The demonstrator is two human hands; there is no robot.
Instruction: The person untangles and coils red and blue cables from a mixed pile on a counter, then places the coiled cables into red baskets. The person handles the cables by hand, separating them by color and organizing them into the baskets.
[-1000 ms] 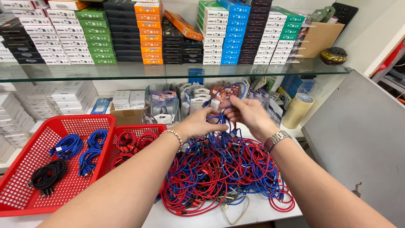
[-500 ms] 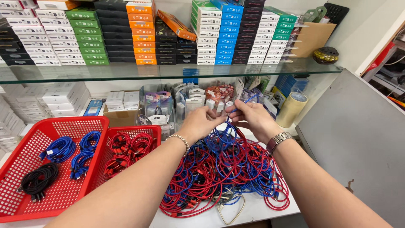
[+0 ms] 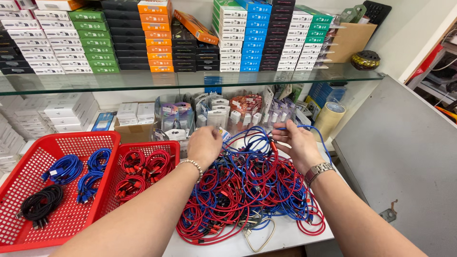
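2 hands: left hand (image 3: 204, 145) and right hand (image 3: 295, 143) each pinch a blue cable (image 3: 254, 138).

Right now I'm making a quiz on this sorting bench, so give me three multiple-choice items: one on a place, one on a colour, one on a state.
1. Where do the black cables lie?
A. in the large basket
B. on the glass shelf
C. in the small basket

2. What colour are the coils in the small basket?
A. black
B. red
C. white

3. How is the pile on the table?
A. boxed
B. neatly coiled
C. tangled

Answers: 1 A, they sit at its near left corner. 2 B, every coil there is red. 3 C, red and blue loops cross loosely under the left hand and right hand.
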